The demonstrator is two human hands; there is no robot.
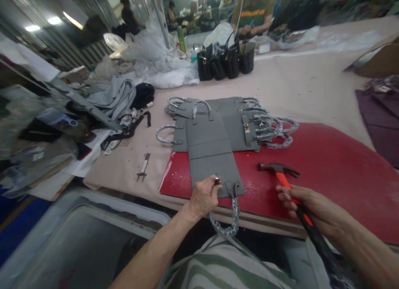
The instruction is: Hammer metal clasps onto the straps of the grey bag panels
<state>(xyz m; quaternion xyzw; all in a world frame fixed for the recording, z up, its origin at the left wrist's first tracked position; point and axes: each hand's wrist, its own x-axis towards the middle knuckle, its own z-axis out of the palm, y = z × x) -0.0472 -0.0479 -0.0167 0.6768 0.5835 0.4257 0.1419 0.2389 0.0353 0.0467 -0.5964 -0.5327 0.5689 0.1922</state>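
A flat grey bag panel point(209, 149) lies on a red mat point(327, 168), its plastic-wrapped handle point(229, 222) hanging over the table's near edge. My left hand point(204, 195) is closed in a pinch at the panel's near edge, holding a small metal punch point(216, 179) upright on it. My right hand point(307, 208) is wrapped round the orange and black shaft of a claw hammer point(277, 169). The hammer's head hovers just above the mat, to the right of the panel. More grey panels with wrapped handles point(249, 122) are stacked behind.
A small metal tool point(144, 166) lies on the pink table left of the mat. Several black handbags point(226, 60) stand at the far side, where another person sits. Cloth and plastic piles point(149, 64) fill the left. Purple pieces point(378, 118) lie at the right edge.
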